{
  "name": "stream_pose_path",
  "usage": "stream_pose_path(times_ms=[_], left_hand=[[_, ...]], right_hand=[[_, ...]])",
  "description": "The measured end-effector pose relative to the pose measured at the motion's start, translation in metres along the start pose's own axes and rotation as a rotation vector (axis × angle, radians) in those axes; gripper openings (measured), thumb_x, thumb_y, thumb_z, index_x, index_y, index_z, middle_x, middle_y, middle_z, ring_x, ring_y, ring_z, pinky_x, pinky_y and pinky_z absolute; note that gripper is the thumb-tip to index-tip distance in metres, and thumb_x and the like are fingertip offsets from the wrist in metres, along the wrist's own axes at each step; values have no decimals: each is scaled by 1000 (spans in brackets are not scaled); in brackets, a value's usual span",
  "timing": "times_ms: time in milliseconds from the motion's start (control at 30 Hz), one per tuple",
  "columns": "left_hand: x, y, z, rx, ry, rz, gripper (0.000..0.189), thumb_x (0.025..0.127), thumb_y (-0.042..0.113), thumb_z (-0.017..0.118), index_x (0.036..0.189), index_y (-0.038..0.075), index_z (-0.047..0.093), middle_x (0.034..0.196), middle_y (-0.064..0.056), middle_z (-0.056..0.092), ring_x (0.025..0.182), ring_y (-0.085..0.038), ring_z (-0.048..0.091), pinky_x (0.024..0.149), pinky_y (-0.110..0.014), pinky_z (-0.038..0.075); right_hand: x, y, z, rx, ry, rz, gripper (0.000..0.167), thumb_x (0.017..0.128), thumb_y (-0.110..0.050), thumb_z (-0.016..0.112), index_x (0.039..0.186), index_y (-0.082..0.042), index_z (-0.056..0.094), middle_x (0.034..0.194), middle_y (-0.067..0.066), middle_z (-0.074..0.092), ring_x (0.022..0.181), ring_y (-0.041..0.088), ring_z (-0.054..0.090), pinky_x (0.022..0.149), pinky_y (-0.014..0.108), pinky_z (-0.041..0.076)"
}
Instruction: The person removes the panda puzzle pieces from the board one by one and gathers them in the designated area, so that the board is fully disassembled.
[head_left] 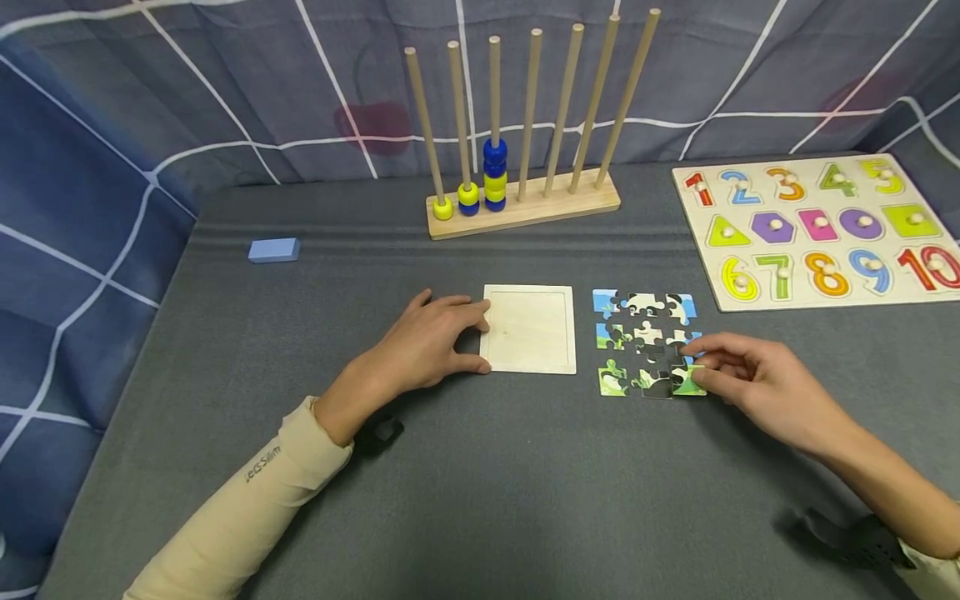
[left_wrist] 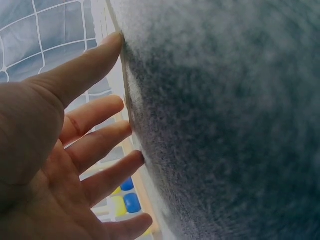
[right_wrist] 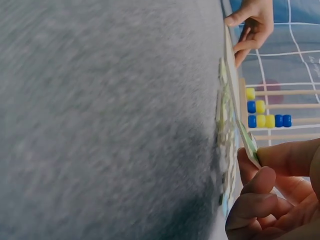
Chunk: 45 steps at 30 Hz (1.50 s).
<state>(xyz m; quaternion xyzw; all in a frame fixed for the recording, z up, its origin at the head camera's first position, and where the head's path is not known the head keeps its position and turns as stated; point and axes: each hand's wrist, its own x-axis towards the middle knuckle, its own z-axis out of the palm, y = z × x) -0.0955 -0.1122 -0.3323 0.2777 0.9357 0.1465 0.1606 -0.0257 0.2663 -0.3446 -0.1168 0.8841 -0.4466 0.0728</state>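
In the head view, a square pale wooden puzzle tray (head_left: 528, 330) lies flat in the middle of the table. My left hand (head_left: 420, 340) touches its left edge with thumb and fingertips, the fingers spread rather than curled. Just right of the tray, panda jigsaw pieces (head_left: 647, 333) lie in rows, slightly apart. My right hand (head_left: 765, 387) is at the lower right of these rows. Between its thumb and fingers it pinches a green-cornered puzzle piece (head_left: 688, 382); the right wrist view shows this piece (right_wrist: 248, 142) tilted, one edge raised.
Behind the tray stands a wooden bead counter (head_left: 525, 205) with upright pegs and blue and yellow beads. A number-and-shape peg board (head_left: 817, 233) lies at the back right. On the left is a small blue block (head_left: 273, 250). A checked cloth (head_left: 300, 92) hangs behind the table.
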Motion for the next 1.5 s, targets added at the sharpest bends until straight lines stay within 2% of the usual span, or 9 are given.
stream_pose_path(times_ms=[167, 367, 800, 1100, 1367, 1500], left_hand=[[-1, 0, -1, -1, 5, 1, 51, 82, 40, 79, 123, 13, 68, 150, -3, 46, 140, -26, 38, 112, -65, 15], [-1, 1, -1, -2, 7, 3, 51, 82, 41, 79, 123, 13, 68, 150, -4, 46, 140, -26, 38, 112, -65, 15], [-2, 0, -1, -3, 4, -3, 51, 82, 41, 80, 123, 13, 68, 150, -3, 46, 140, -26, 38, 112, -65, 15], [-1, 1, -1, -3, 0, -3, 51, 82, 41, 79, 123, 12, 68, 150, -4, 45, 140, -26, 37, 112, -65, 14], [-3, 1, -1, 3, 7, 1, 51, 82, 41, 79, 123, 12, 68, 149, -4, 46, 140, -27, 38, 112, -65, 15], [-5, 3, -1, 25, 2, 5, 50, 83, 40, 78, 123, 13, 69, 149, -5, 46, 139, -27, 39, 112, -65, 16]], right_hand=[[-3, 6, -2, -67, 13, 17, 20, 90, 3, 68, 109, -3, 68, 80, 1, 64, 57, 10, 51, 50, 24, 39], [-5, 11, -2, -131, 40, -11, 24, 85, 7, 72, 106, -4, 68, 80, -2, 64, 57, 9, 50, 50, 21, 38], [-5, 13, 4, -282, 90, -53, 27, 78, -1, 81, 103, -3, 71, 86, 1, 57, 62, 7, 42, 52, 22, 31], [-7, 12, 6, -403, 109, -72, 28, 77, -7, 84, 103, -3, 74, 85, -4, 55, 63, 4, 40, 53, 24, 29], [-8, 11, 8, -413, 111, -48, 28, 80, -8, 82, 106, -2, 73, 88, -2, 58, 64, 5, 41, 53, 25, 30], [-10, 8, 8, -387, 153, -93, 25, 81, -4, 80, 104, -6, 73, 82, -4, 52, 64, 5, 39, 53, 23, 29]])
